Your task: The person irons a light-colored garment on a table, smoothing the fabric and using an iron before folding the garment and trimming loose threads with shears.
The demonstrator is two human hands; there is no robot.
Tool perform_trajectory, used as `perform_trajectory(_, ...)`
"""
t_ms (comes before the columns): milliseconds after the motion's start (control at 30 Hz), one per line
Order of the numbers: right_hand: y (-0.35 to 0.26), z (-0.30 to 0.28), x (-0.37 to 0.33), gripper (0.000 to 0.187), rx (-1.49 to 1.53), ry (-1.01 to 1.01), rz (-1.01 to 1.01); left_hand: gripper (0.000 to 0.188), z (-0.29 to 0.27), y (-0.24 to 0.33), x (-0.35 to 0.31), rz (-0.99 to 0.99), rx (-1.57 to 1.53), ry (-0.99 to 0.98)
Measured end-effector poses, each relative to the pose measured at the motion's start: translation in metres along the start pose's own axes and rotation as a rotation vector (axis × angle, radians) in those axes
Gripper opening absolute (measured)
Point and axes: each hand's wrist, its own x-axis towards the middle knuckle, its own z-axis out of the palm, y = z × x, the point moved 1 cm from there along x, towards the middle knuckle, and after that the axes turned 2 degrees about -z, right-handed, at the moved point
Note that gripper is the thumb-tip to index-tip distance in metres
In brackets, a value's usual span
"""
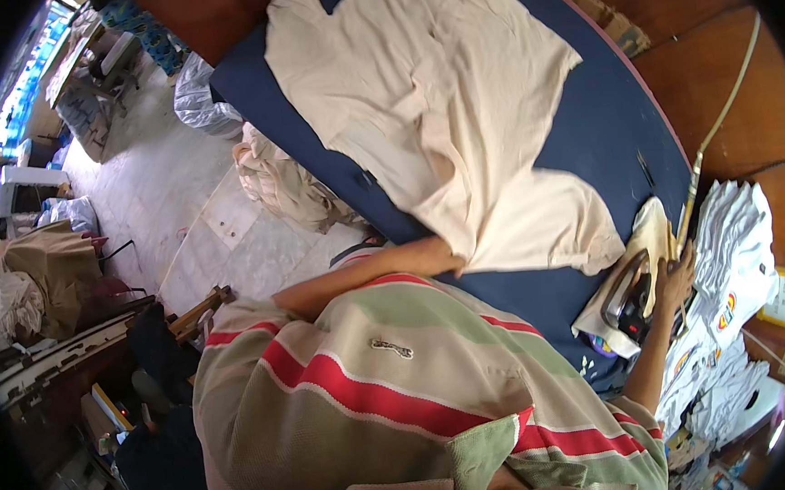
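Now the left hand [439, 262] should keep its fingers flat on the cream shirt [456, 113] on the blue bench [602, 121], while the right hand [673, 282], fingers wrapped around the iron [631, 299], slides it slowly over.

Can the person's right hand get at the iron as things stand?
Probably yes: the right hand already lies against the iron at the blue board's edge, nothing between them; whether it grips the handle is unclear.
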Motion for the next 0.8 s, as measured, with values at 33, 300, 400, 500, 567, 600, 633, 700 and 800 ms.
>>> perform_trajectory(33,-0.025,-0.003,0.012,0.061,0.088,0.188,-0.156,0.025,-0.001,-0.003,-0.011,-0.114,0.028,-0.121)
perform_trajectory(300,-0.481,-0.015,0.064,0.034,0.961,-0.011,-1.280,0.036,-0.009,-0.018,-0.038,-0.133,-0.020,-0.218)
perform_trajectory(400,-0.621,-0.035,0.013,0.049,0.735,0.057,-1.661,0.041,-0.025,-0.016,-0.048,-0.168,-0.070,-0.180)
perform_trajectory(500,-0.665,-0.038,0.012,0.050,0.378,-0.002,-1.882,0.045,-0.052,-0.010,-0.066,-0.264,-0.083,-0.145)
perform_trajectory(567,-0.676,-0.037,0.031,0.043,0.130,-0.116,-1.861,0.046,-0.062,-0.023,-0.088,-0.248,-0.061,0.087)
perform_trajectory(600,-0.672,-0.031,0.053,0.039,0.100,-0.188,-1.793,0.046,-0.065,-0.037,-0.103,-0.166,-0.028,0.287)
perform_trajectory(633,-0.664,-0.030,0.077,0.036,-0.017,-0.077,-1.768,0.045,-0.067,-0.052,-0.115,-0.243,-0.096,0.411)
perform_trajectory(700,-0.639,0.005,0.172,0.031,-0.075,-0.026,-1.424,0.037,-0.112,-0.051,-0.146,-0.236,-0.004,0.447)
perform_trajectory(800,-0.575,-0.100,0.244,0.033,-0.217,-0.018,-0.997,0.033,-0.161,-0.026,-0.218,-0.254,0.345,1.011)
